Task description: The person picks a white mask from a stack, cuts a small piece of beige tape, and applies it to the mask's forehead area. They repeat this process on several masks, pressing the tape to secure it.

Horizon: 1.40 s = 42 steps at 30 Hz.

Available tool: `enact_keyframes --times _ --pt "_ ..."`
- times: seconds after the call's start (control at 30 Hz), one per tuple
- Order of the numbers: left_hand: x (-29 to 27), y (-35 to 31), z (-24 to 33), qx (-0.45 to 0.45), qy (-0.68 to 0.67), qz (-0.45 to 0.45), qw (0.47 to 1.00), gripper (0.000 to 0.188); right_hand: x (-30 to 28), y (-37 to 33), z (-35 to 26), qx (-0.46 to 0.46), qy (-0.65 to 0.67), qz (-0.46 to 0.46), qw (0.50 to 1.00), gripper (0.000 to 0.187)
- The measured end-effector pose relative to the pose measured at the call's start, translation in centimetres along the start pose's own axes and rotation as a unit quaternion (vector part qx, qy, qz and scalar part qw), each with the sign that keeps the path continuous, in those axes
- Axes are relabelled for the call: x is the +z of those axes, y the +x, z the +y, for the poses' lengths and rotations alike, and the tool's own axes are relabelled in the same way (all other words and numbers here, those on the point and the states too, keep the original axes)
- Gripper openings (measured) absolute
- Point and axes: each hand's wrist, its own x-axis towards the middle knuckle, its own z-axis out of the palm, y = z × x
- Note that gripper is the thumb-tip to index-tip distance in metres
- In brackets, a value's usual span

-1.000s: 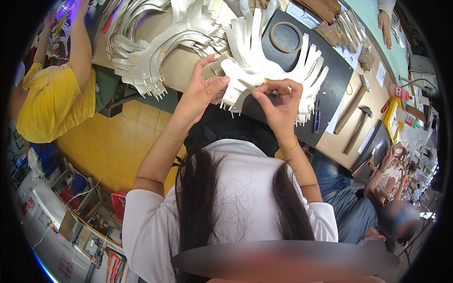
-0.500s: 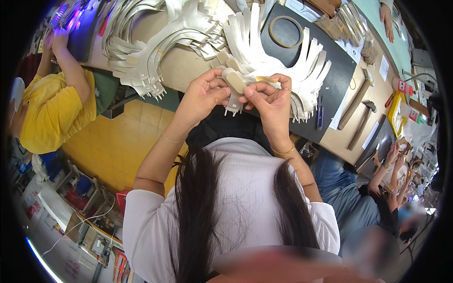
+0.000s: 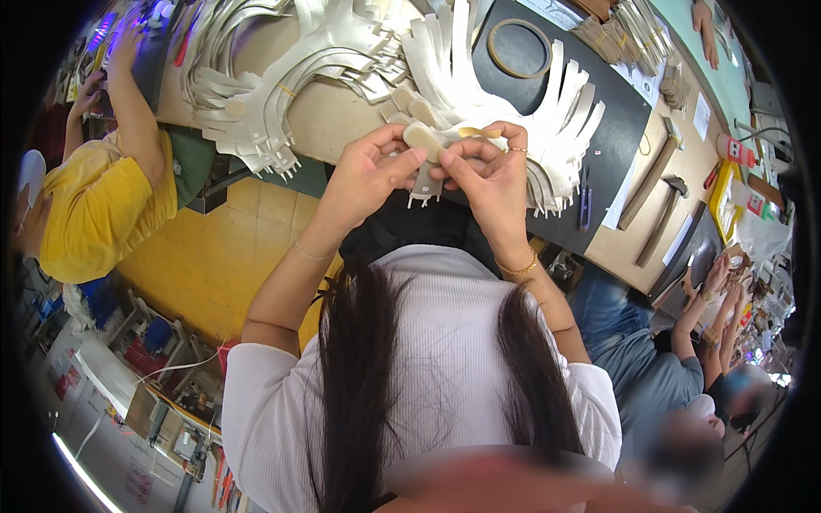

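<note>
Both my hands are raised at the table's near edge, pinching a pale, leather-like cut piece with a rounded tab (image 3: 424, 141). My left hand (image 3: 374, 175) grips the tab's left side, its thumb pressed on the surface. My right hand (image 3: 487, 175) pinches the right side of the same piece, thumb and forefinger close to the left thumb. A yellowish curved strip (image 3: 479, 133) shows by the right fingers; whether it belongs to the piece I cannot tell. Below the fingers hangs a narrow end (image 3: 425, 188) with small prongs. Just beyond lies a fanned stack of similar white pieces (image 3: 466, 98).
Another stack of white pieces (image 3: 265, 98) lies to the left. A tape roll (image 3: 519, 49) rests on the black mat (image 3: 611, 120). Two hammers (image 3: 647, 184) (image 3: 663, 221) and a purple-handled tool (image 3: 585, 209) lie at right. People sit on both sides, one in a yellow shirt (image 3: 107, 205).
My left thumb has shifted up onto the tab, and the tab is tilted slightly differently. At left, the person in yellow has moved their arms apart.
</note>
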Motion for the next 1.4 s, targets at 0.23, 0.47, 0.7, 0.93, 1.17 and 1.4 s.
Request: enact_keyframes --times 0.23,0.47,0.7,0.93,1.17,1.4 --pt "0.5 0.2 -0.1 0.0 0.023 0.048 0.999 0.022 0.2 0.0 -0.1 0.0 0.009 0.006 1.0 0.047" --pt "0.3 0.3 -0.3 0.011 0.018 0.049 0.999 0.021 0.4 0.0 0.1 -0.012 0.005 0.01 1.0 0.047" --pt "0.2 0.5 -0.6 0.022 0.003 0.058 0.998 0.019 0.1 -0.4 0.5 -0.017 -0.017 0.017 1.0 0.049" --pt "-0.3 0.7 -0.4 -0.009 -0.007 0.072 0.997 0.022 -2.2 -0.3 -2.3 -0.324 -0.396 0.07 0.857 0.052" --pt "0.3 -0.1 0.5 0.017 -0.004 0.069 0.997 0.021 -1.1 2.3 -4.6 -0.116 -0.369 -0.138 0.912 0.047" --pt "0.3 -0.3 0.7 0.022 0.006 0.075 0.997 0.02 -0.6 2.9 -4.5 -0.068 -0.326 -0.171 0.927 0.056"
